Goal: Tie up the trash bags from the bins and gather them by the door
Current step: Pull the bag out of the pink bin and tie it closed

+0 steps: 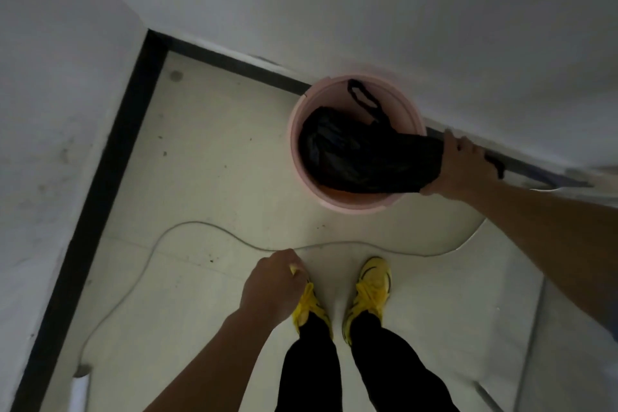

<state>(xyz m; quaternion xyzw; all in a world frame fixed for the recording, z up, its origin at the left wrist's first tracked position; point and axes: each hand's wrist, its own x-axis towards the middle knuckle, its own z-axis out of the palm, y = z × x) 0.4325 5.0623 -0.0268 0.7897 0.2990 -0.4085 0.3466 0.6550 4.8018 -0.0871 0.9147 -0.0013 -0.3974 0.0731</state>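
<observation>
Pink bin (300, 110) ahead of left hand (271, 288), black trash bag (361, 150) inside. Right hand (458, 167) grips bag's edge at rim. Left hand curled, well apart; any hold unclear.

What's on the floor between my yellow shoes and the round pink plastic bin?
A thin pale cable crosses the floor there, shown in the head view.
</observation>
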